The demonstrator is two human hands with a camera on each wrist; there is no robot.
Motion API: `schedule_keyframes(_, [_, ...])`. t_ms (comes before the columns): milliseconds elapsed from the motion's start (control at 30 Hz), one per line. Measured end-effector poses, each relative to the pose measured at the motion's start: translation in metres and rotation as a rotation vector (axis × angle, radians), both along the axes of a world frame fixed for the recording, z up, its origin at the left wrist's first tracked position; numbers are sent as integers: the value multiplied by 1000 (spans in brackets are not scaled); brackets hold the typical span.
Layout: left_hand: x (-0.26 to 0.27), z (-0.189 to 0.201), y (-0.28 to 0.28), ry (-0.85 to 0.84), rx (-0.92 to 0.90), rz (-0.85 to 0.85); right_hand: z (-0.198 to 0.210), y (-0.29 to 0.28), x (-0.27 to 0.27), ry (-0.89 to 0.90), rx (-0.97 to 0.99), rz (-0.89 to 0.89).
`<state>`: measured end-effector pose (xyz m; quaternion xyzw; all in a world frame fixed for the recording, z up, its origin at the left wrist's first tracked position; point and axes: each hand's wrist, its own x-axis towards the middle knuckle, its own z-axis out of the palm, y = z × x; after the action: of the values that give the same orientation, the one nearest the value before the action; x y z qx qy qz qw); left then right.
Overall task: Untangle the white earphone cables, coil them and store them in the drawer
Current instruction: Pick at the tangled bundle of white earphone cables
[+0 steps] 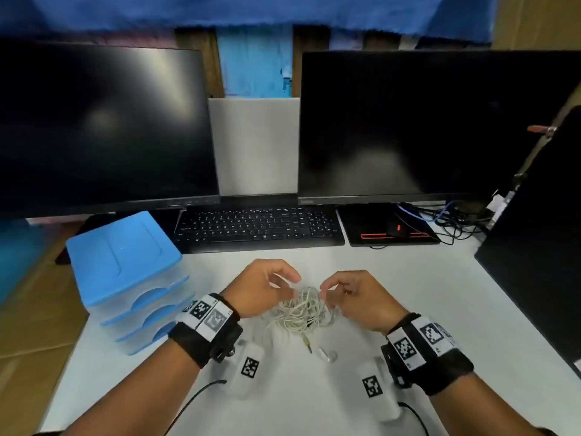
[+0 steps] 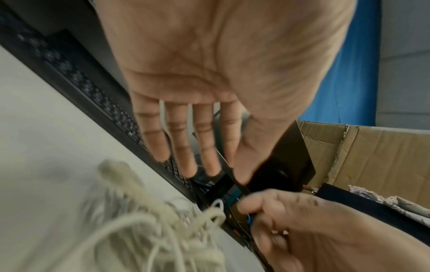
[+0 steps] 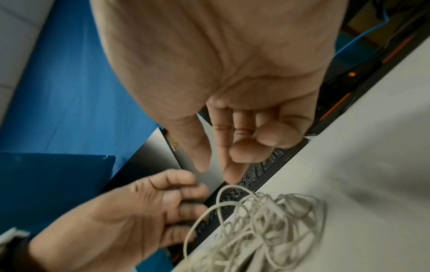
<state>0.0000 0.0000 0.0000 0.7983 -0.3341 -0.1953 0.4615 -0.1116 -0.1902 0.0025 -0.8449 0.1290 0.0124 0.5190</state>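
A tangle of white earphone cables [image 1: 298, 311] lies on the white table [image 1: 408, 294] between my hands; its jack plug [image 1: 308, 345] and one earbud [image 1: 325, 354] stick out toward me. My left hand [image 1: 289, 278] hovers over the tangle's left side with relaxed fingers [image 2: 181, 147] and holds nothing. My right hand [image 1: 327, 287] hovers at the tangle's right, thumb and forefinger apart [image 3: 217, 174], the other fingers loosely curled, just above a cable loop [image 3: 232, 191]. The blue drawer unit [image 1: 125, 262] stands at the left, its drawers shut.
A black keyboard [image 1: 261, 228] lies just beyond the hands, under two dark monitors [image 1: 100, 127]. A mouse on its pad [image 1: 396, 229] and loose wires [image 1: 452, 218] sit at the back right. A black panel [image 1: 534, 247] stands along the table's right side.
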Motion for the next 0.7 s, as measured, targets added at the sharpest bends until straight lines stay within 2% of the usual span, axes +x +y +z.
schedule_keyframes(33, [-3, -5, 0, 76, 78, -46, -2, -1, 3, -28, 42, -4])
schedule_keyframes(67, [-8, -8, 0, 43, 186, -91, 0, 0, 6, -40, 85, -22])
schedule_keyframes(133, [-23, -21, -1, -172, 392, -191, 1, 3, 6, -43, 136, -31])
schedule_keyframes(200, [-24, -28, 1, -351, 427, -148, -2, 10, 6, -35, 158, -6])
schedule_keyframes(267, [-17, -24, 6, -350, 426, -71, -5, 15, 5, -16, 131, 15])
schedule_keyframes(333, [-14, -16, 10, -170, 283, 18, -4, 19, 3, -29, 99, 7])
schedule_keyframes(433, [-19, -3, 20, 387, -122, 182, 0, 22, 2, -180, 101, -91])
schedule_keyframes(500, [-24, 1, 28, 630, -270, 243, 4, 26, 2, -300, 106, -165])
schedule_keyframes(700, [-29, 11, 44, 940, -544, 297, 6, 41, -1, -338, 150, -120])
